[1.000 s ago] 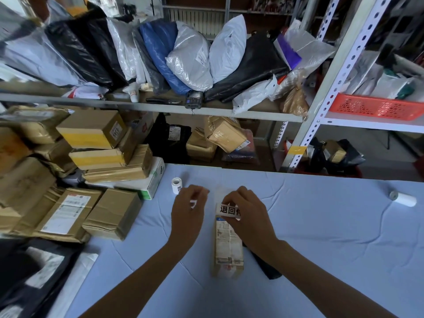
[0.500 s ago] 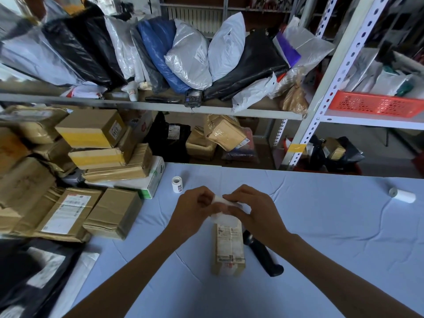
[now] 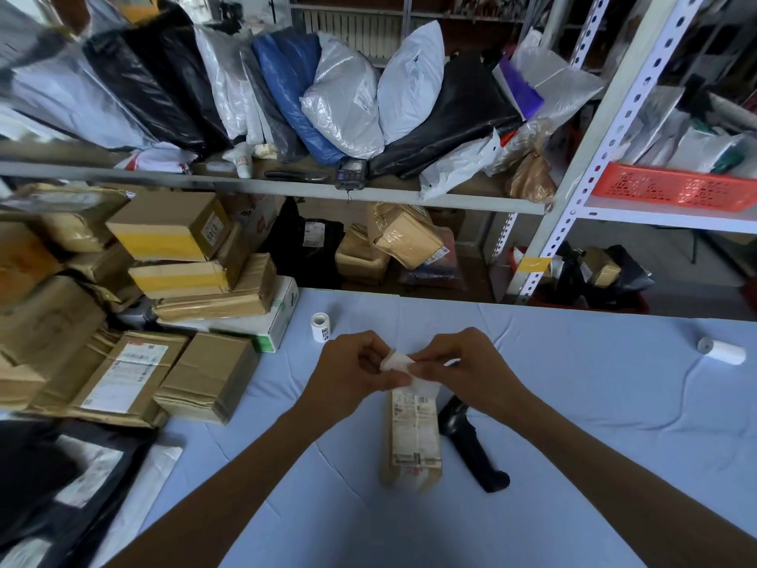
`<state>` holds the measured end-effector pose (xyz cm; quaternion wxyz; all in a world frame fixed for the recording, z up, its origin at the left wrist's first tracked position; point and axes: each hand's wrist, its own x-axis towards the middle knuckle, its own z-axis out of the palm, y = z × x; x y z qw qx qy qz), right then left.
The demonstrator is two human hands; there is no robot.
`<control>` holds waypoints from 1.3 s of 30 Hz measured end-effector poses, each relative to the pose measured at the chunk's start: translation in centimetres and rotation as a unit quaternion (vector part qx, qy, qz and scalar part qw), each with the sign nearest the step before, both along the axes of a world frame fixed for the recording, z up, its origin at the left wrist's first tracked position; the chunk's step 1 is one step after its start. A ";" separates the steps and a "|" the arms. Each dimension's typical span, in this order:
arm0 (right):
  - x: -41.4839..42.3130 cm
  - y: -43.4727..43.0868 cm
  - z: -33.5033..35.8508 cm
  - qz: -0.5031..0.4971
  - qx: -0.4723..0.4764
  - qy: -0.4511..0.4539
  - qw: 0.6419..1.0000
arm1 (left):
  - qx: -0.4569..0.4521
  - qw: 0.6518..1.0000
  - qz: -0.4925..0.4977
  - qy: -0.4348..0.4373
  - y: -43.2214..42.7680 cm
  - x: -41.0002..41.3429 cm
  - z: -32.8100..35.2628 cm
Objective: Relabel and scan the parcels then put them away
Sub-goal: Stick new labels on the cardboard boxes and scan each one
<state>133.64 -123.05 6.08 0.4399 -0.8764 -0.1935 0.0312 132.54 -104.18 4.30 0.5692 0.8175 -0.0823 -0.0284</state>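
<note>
Surface: pale blue cloth (image 3: 573, 424) covers your worktable, creased in places; racking stands beyond its far edge.
Fingers: your left fingertips (image 3: 375, 362) and right fingertips (image 3: 426, 358) are closed in a pinch, both on one white slip (image 3: 395, 360).
Left hand (image 3: 352, 375): curled, raised over the parcel's far end, a little to its left.
Right hand (image 3: 463, 371): curled, over the parcel's far end, a little to its right.
White slip: crumpled between both hands; its lower edge hangs above the parcel's far end. Cannot tell whether it touches.
Parcel (image 3: 411, 436): narrow brown box lying flat on the cloth, long side running away from you, printed label facing up.
Scanner (image 3: 471, 444): black, lying on the cloth just right of the parcel.
Label roll (image 3: 320, 327): small, standing upright, beyond the parcel and to its left.
Second roll (image 3: 723, 351): on its side, well to the parcel's right.
Cardboard boxes (image 3: 172, 235): stacked well left of the parcel.
Poly mailers (image 3: 348, 100): leaning in a row on the shelf, far beyond the parcel.
Red basket (image 3: 676, 190): on the rack, beyond the parcel and to its right.
</note>
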 end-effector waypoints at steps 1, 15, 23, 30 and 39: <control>0.0 0.0 0.0 0.002 -0.008 0.001 1.000 | 0.006 1.000 -0.003 0.003 0.1 0.0 -0.1; -0.5 0.7 -0.1 0.014 0.001 0.099 0.995 | 0.029 0.995 -0.067 0.073 1.6 0.6 -0.7; -0.2 1.5 -0.4 -0.018 -0.065 0.029 0.997 | -0.015 0.989 -0.061 0.135 1.7 0.9 -0.3; 1.3 1.6 -0.8 -0.052 -0.010 0.073 0.996 | -0.009 0.982 -0.028 0.189 1.5 1.8 -1.0; 2.4 0.0 -6.0 -0.238 -0.062 0.135 0.960 | -0.047 0.913 0.136 0.383 5.8 0.8 -11.1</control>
